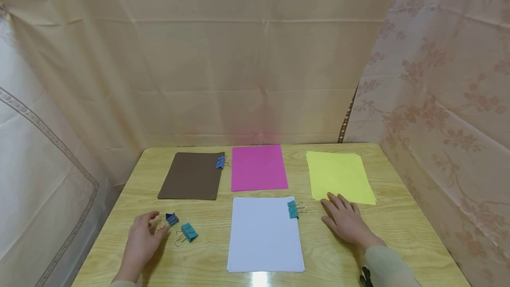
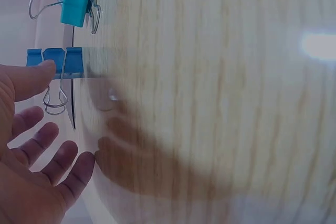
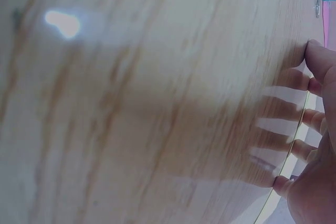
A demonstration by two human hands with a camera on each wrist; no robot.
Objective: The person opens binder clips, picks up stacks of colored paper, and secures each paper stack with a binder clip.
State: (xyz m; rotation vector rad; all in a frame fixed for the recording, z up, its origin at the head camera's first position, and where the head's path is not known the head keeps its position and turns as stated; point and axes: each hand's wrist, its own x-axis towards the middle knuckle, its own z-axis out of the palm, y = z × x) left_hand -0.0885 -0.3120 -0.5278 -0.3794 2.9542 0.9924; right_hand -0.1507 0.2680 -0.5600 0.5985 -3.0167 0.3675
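Note:
My left hand (image 1: 141, 240) is at a blue binder clip (image 1: 172, 219) on the left of the table. In the left wrist view the thumb overlaps the blue clip's body, while the other fingers stand spread below its wire handles. Just right of that clip lies a teal binder clip (image 1: 189, 232). Fingers spread, my right hand (image 1: 343, 218) rests by the near edge of a yellow paper stack (image 1: 338, 174), fingertips right at that edge. White sheets (image 1: 263, 238) lie front centre, with another teal binder clip (image 1: 293, 210) on their right edge.
Brown paper (image 1: 191, 178) lies at the back left of the wooden table (image 1: 215, 229), a blue binder clip (image 1: 220, 162) on its right edge. Pink paper (image 1: 259, 167) is at the back middle. Beige curtains (image 1: 239, 56) hang behind the table, patterned cloth (image 1: 446, 101) to the right.

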